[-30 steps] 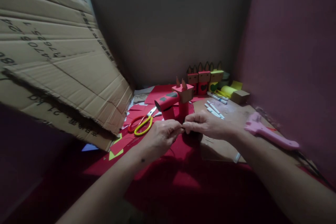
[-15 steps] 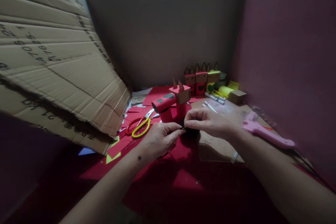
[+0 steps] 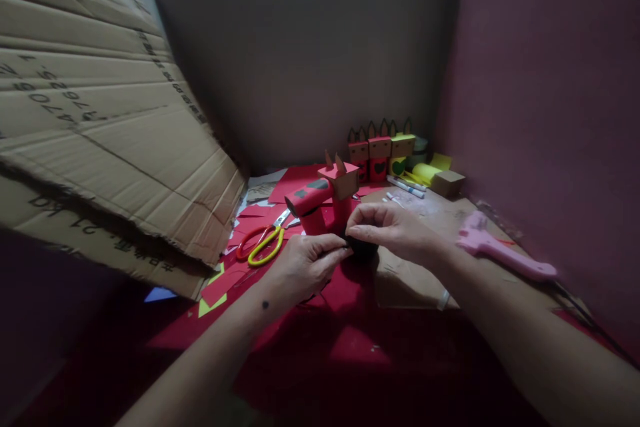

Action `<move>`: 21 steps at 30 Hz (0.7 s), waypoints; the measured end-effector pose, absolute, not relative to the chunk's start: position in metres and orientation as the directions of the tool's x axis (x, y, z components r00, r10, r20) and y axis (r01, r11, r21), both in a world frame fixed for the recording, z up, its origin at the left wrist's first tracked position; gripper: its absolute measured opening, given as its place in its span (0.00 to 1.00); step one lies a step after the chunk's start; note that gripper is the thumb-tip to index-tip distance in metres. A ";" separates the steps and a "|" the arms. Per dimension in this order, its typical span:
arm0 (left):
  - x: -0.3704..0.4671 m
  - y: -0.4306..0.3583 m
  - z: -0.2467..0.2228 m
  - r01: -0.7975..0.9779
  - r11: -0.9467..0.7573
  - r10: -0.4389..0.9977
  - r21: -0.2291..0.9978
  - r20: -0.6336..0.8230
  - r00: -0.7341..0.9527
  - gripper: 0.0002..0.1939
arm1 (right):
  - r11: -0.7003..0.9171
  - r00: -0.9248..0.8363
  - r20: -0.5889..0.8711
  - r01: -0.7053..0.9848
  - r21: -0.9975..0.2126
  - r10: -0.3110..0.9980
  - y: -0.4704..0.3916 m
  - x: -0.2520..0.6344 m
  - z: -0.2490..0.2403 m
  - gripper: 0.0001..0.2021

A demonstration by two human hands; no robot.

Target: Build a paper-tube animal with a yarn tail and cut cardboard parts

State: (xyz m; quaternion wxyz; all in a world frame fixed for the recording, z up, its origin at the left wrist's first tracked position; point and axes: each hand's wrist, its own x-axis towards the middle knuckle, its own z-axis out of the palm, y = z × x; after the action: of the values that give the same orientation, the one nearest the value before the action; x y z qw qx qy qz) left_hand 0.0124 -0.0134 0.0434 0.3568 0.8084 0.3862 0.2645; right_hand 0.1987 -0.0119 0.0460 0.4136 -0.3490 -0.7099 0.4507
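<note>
Low over the red tabletop, my left hand [image 3: 311, 261] is closed in a pinch at the edge of a black rounded bundle [image 3: 364, 248]. A thin dark strand, perhaps yarn, shows at its fingertips. Just right of it, my right hand [image 3: 387, 228] is pinched too, thumb against forefinger, over the top of the bundle; what lies between those fingers is too small to make out. Behind both hands stands a red paper-tube animal [image 3: 311, 197] with grey patches, a box head [image 3: 345, 180] and two pointed cardboard ears.
Left of my hands lie scissors [image 3: 267, 245] with red and yellow handles on red paper scraps [image 3: 225, 283]. A large cardboard sheet [image 3: 125, 147] leans at the left. Several finished animals [image 3: 380, 150] stand behind, near markers [image 3: 406, 185]. A pink glue gun [image 3: 503, 250] lies right.
The whole view has shifted slightly. Both hands stay nearly in place at the black bundle, and the dark strand between their fingertips shows less now.
</note>
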 end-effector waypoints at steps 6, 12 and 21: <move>0.010 -0.017 0.072 0.338 -0.327 0.875 0.882 0.148 0.462 0.09 | 0.333 -0.394 0.292 0.038 -0.942 0.872 -0.013 0.198 0.045 0.07; 0.013 -0.015 0.106 0.176 -0.405 0.869 0.897 0.317 0.380 0.06 | 0.322 -0.375 0.267 0.092 -0.942 0.888 -0.007 0.200 0.041 0.07; 0.018 -0.011 0.130 -0.040 -0.581 0.788 0.813 0.574 0.223 0.05 | 0.462 -0.315 0.387 0.215 -0.860 0.867 -0.009 0.187 0.037 0.14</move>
State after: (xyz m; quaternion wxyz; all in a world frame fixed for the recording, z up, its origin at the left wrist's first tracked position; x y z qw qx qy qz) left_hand 0.0184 -0.0112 0.1303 0.3687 0.6897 0.2710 0.5611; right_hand 0.1874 -0.0089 0.0369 0.4514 -0.3726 -0.7262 0.3607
